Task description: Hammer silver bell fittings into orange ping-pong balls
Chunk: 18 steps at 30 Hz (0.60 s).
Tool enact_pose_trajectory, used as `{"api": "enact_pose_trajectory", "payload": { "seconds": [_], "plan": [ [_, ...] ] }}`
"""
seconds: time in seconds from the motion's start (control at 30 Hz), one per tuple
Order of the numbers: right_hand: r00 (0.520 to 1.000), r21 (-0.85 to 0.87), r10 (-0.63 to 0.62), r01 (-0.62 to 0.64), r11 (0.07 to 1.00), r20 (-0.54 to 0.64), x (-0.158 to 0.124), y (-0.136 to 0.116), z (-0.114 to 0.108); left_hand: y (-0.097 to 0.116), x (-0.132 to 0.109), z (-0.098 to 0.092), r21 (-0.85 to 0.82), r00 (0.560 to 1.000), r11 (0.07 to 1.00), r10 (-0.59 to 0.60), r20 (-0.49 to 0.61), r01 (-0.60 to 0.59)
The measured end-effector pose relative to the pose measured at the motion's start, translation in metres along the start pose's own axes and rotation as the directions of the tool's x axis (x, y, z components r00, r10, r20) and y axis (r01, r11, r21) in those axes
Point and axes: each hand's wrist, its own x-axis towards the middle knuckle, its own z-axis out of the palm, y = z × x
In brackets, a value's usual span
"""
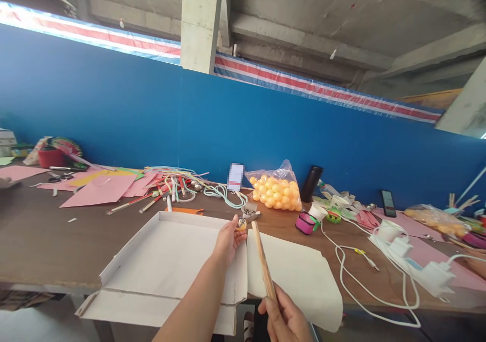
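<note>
Over the far edge of the flattened white box (167, 261), left hand (228, 238) pinches a small yellowish ball (241, 224) in its fingertips, right hand (283, 319) is closed around the wooden stick (262, 258) near its lower end, tip just beside the ball; looks like a joining step, which calls for steady tip alignment.

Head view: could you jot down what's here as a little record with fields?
Left hand: pinches a small ball
Right hand: grips a wooden stick by its lower end
Under the hands: white cardboard on the table
Behind: bag of orange balls, black bottle
Right side: white chargers, phone
</note>
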Motion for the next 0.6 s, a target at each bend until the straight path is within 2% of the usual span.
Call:
{"api": "enact_pose_trajectory", "payload": {
  "seconds": [0.6],
  "plan": [
    [0.999, -0.008, 0.006, -0.006, 1.000, 0.032, 0.0051, -0.0016, 0.0009, -0.0012, 0.0019, -0.0006, -0.007, 1.000, 1.000, 0.002, 0.006, -0.002]
  ]
}}
